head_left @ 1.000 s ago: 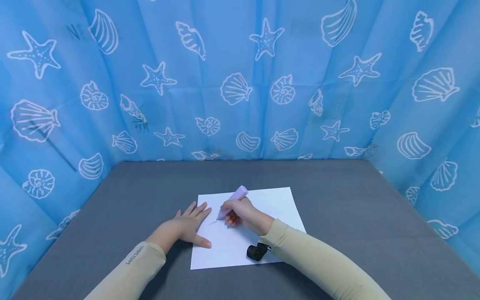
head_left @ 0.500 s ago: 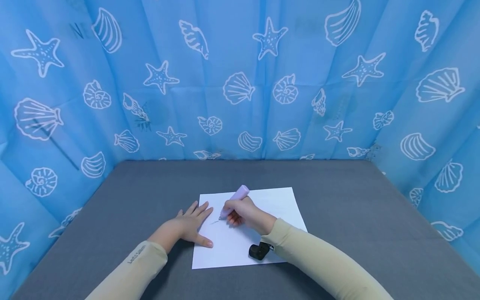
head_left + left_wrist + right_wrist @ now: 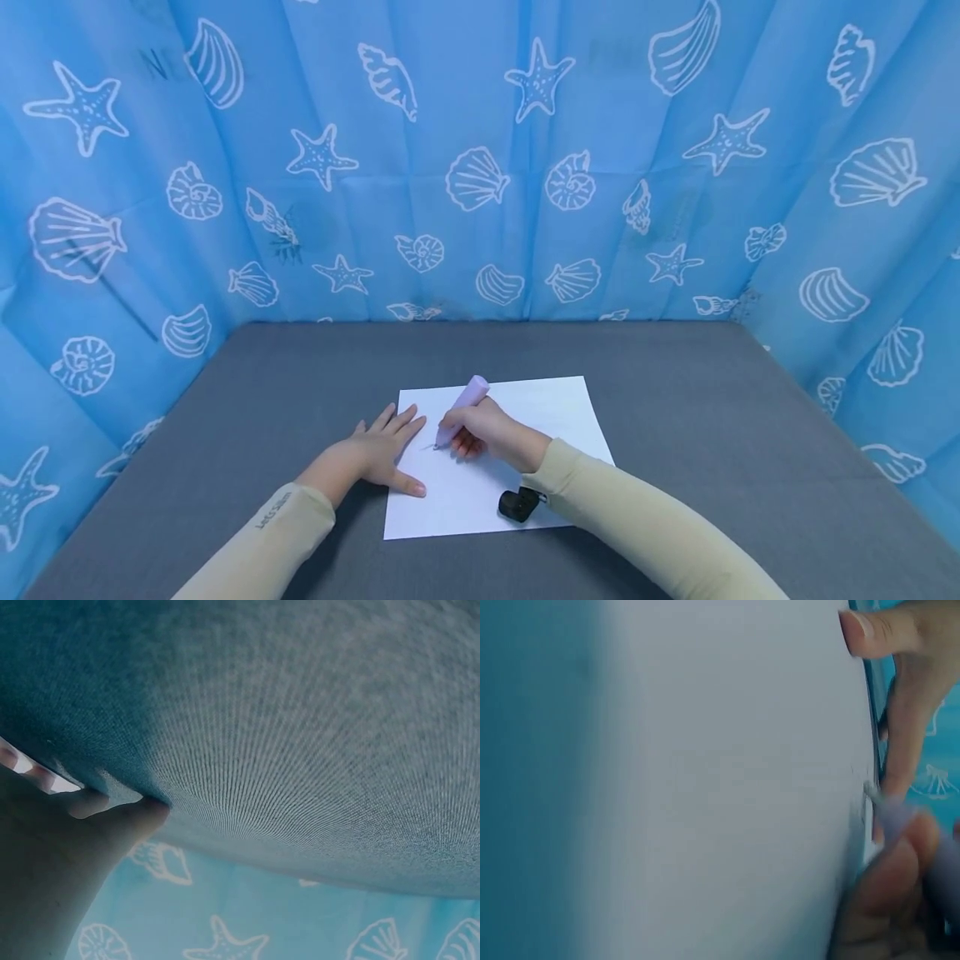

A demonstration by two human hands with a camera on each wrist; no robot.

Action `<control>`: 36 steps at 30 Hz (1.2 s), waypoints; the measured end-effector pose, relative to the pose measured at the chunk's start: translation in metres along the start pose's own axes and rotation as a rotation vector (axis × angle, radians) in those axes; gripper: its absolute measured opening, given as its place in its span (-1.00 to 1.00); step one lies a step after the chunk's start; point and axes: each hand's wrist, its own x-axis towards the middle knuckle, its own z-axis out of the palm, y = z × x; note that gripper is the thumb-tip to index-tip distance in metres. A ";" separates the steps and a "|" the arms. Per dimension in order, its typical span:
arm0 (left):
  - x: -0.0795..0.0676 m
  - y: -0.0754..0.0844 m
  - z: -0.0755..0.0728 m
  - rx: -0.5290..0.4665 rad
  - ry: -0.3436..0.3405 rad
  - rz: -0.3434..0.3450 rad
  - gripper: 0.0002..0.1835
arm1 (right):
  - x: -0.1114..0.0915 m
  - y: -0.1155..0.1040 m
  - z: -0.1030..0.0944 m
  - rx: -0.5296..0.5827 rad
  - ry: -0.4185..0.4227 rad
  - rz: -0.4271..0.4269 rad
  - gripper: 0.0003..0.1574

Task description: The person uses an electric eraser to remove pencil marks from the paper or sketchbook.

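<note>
A white sheet of paper [image 3: 555, 417] lies on the grey table. My right hand [image 3: 487, 429] grips a thick lilac pen [image 3: 471, 394], its tip on the left part of the sheet beside a short thin mark [image 3: 428, 447]. In the right wrist view, thumb and finger pinch the pen [image 3: 892, 814] near its tip. My left hand [image 3: 378, 454] lies with fingers spread over the sheet's left edge, thumb and fingertips on the paper. The left wrist view shows part of the left hand [image 3: 67, 840] against the grey cloth.
Under my right wrist hangs a small black wrist camera [image 3: 517, 504], over the lower part of the sheet. Grey cloth covers the table [image 3: 675, 400]. A blue curtain [image 3: 420, 192] with white shells and starfish surrounds its back and sides.
The pen tip has moved slightly down and left over the half second, with the right hand following. My left hand stays in place on the paper.
</note>
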 end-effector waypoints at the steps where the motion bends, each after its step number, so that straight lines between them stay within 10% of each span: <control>1: 0.000 0.000 0.000 0.001 0.000 0.000 0.20 | 0.000 0.000 0.000 0.000 0.001 -0.001 -0.80; 36: -0.002 0.002 -0.001 -0.006 0.004 0.008 0.21 | -0.002 -0.001 -0.008 0.014 -0.011 0.004 -0.77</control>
